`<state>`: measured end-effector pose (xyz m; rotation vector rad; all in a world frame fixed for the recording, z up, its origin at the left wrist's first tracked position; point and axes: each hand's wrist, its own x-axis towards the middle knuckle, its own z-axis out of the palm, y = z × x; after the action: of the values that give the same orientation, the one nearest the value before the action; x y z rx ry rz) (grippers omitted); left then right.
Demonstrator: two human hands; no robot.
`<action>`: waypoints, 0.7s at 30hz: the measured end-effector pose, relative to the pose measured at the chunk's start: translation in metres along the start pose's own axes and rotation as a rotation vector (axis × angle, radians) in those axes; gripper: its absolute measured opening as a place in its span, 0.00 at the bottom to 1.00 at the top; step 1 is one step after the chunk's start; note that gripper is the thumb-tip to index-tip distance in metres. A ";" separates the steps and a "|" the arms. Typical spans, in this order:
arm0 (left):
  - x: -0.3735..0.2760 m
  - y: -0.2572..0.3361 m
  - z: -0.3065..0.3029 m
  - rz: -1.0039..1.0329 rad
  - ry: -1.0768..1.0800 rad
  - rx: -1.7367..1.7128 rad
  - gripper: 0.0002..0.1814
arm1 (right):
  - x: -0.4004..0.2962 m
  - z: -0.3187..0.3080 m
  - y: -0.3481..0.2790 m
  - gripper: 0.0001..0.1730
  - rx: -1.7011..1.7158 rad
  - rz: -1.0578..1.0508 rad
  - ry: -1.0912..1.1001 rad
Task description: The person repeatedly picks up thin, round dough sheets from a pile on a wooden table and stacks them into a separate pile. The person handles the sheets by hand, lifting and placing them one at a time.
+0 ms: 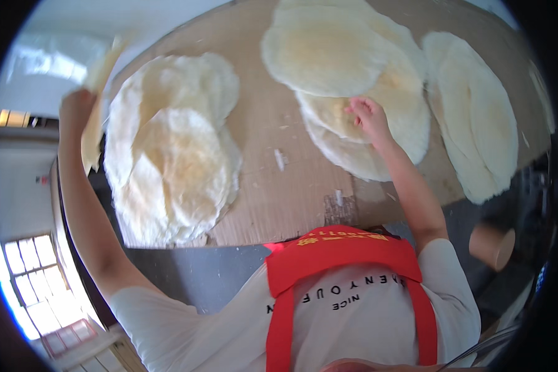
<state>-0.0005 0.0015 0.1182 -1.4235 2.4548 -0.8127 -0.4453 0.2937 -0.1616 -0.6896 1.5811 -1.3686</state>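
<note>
At the far left, my left hand [78, 109] is raised beyond the board's edge, closed on a thin pale sheet [103, 76] that hangs beside it, blurred. My right hand [366, 116] has curled fingers over a stack of thin round sheets, like flatbread, near the lower rim of the top sheet [325, 51]; whether it pinches one is unclear. A lower sheet [353, 160] shows beneath that wrist. On the left lies a crumpled, overlapping pile of sheets [181, 162]. Folded sheets [474, 111] lie to the right of the stack.
Brown cardboard [269, 195] with small white scraps covers the work surface under the sheets. A brown cylindrical object [492, 246] stands low on the right, past the board's near edge. A barred window [37, 283] is at the lower left.
</note>
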 end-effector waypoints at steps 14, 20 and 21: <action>0.041 0.534 0.032 0.637 0.368 -0.791 0.22 | 0.102 -0.075 0.015 0.18 0.667 0.187 0.498; 0.055 0.540 0.022 0.551 0.251 -0.729 0.11 | 0.115 -0.080 0.022 0.07 0.457 0.236 0.153; 0.061 0.538 0.021 0.496 0.230 -0.757 0.10 | 0.115 -0.075 0.018 0.07 0.423 0.227 0.156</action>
<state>-0.4234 0.1516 -0.1860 -0.7989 3.2785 0.0918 -0.5597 0.2332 -0.2120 -0.1467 1.3735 -1.5448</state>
